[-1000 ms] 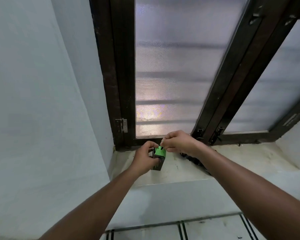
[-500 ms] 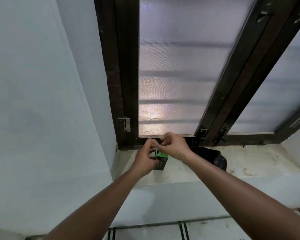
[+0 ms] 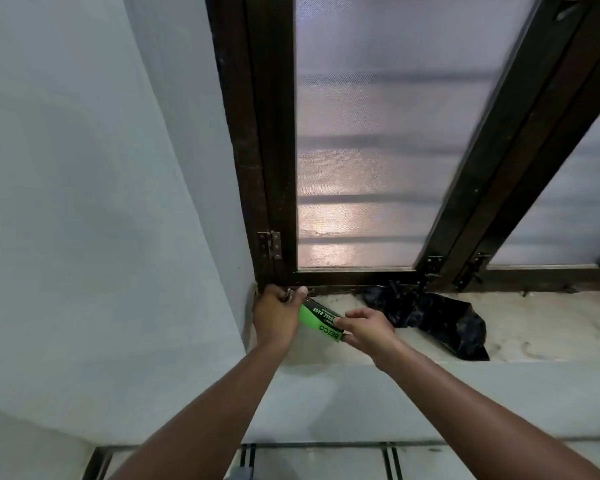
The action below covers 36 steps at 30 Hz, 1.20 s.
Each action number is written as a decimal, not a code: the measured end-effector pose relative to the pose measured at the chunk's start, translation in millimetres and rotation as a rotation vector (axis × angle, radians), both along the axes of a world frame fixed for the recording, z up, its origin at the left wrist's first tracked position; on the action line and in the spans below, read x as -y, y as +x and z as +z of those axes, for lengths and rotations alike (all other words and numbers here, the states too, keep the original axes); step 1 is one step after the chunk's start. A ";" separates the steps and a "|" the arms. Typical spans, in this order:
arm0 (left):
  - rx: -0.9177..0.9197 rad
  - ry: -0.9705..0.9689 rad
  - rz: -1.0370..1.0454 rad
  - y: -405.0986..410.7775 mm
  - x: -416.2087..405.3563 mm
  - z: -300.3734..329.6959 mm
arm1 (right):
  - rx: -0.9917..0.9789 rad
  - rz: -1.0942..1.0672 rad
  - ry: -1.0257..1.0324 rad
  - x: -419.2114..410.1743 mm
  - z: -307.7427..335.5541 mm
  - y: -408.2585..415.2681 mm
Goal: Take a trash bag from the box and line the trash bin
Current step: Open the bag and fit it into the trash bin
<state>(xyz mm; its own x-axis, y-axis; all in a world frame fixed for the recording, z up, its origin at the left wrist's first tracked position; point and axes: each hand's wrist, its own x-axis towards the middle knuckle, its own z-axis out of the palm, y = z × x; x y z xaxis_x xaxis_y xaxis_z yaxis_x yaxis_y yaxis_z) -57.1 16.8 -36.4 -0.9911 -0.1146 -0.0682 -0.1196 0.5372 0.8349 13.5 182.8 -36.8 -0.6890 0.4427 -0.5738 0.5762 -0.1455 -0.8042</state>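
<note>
Holding the green box (image 3: 321, 320) of garbage bags between them, both hands work over the windowsill (image 3: 541, 327) near its left corner. The left hand (image 3: 277, 315) has its grip curled round the box's far end; the right hand (image 3: 369, 329) pinches the near end. A crumpled black bag (image 3: 440, 320) lies just right of them on the sill.

frosted window (image 3: 378, 150) in dark frame (image 3: 267, 168), metal hinge (image 3: 270, 244), pale wall (image 3: 84, 202), stained sill (image 3: 551, 327).
</note>
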 end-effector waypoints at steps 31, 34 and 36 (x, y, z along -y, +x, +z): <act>0.038 -0.128 -0.457 37.3 -66.0 -3.4 | 0.272 0.682 1.018 -113.3 -15.9 15.0; 0.097 -0.003 -0.475 40.6 -74.7 -4.1 | 0.266 0.705 0.914 -120.9 -13.7 19.8; 0.136 -0.006 -0.528 42.5 -77.6 -3.3 | 0.259 0.762 0.834 -125.3 -13.3 20.1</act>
